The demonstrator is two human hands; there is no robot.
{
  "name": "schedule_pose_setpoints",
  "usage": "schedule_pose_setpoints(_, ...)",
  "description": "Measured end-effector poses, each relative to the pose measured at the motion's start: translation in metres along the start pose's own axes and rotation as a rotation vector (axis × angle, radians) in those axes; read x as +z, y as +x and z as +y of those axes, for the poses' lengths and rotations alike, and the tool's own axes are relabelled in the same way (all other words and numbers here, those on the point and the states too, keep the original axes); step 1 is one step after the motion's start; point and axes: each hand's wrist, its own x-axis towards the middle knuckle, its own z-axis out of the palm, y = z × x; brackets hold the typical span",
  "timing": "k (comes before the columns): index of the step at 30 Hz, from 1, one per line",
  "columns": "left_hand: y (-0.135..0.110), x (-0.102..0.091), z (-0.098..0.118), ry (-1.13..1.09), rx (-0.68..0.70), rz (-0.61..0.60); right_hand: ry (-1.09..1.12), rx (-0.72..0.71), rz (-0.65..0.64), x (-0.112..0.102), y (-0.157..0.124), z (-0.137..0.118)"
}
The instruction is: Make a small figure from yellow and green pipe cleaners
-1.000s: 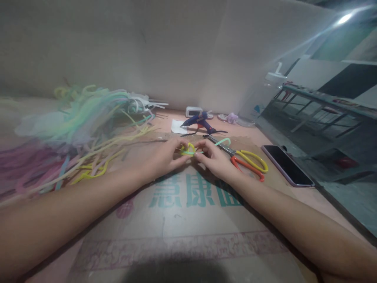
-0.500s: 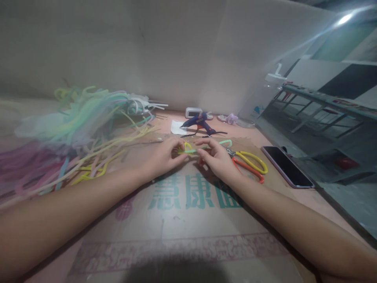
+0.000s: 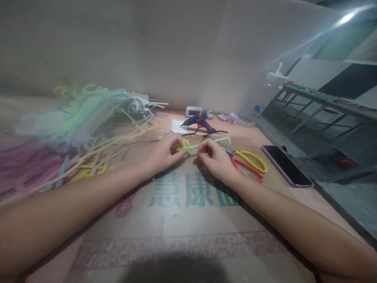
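Observation:
My left hand [image 3: 168, 152] pinches a looped yellow pipe cleaner [image 3: 185, 143] between thumb and fingers. A light green pipe cleaner [image 3: 193, 147] runs from that pinch across to my right hand [image 3: 214, 159], whose thumb and fingers are closed on it. Beyond my right hand, its bent free end [image 3: 226, 139] curves up. Both hands hover low over a printed cardboard sheet [image 3: 176, 224]. Just right of my right hand lie scissors [image 3: 250, 163] with one yellow and one orange handle, their blades partly behind the hand.
Bundles of coloured pipe cleaners [image 3: 97, 106] spread over the left side. A blue glue gun [image 3: 198, 121] rests on white paper [image 3: 176, 125] at the back, near a small white device [image 3: 193, 111]. A phone [image 3: 287, 166] lies by the right table edge. A clear jug [image 3: 259, 98] stands behind.
My right hand's fingers, spread apart earlier, have closed into a pinch on the green pipe cleaner. More of the scissors' blades now shows. My left hand has barely moved.

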Motion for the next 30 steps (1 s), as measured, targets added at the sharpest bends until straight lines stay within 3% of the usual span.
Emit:
schedule_pose_setpoints(13,0.000,0.000,0.001,-0.001,-0.004,-0.001,0.063,0.020,-0.001,0.001,0.000,0.009)
schedule_pose_setpoints(20,0.000,-0.001,0.003,0.049,0.004,-0.001,0.273,0.154,-0.049,0.002,0.002,0.002)
schedule_pose_setpoints(30,0.000,-0.001,0.002,0.007,-0.028,-0.011,0.174,0.162,-0.107,-0.003,-0.004,-0.011)
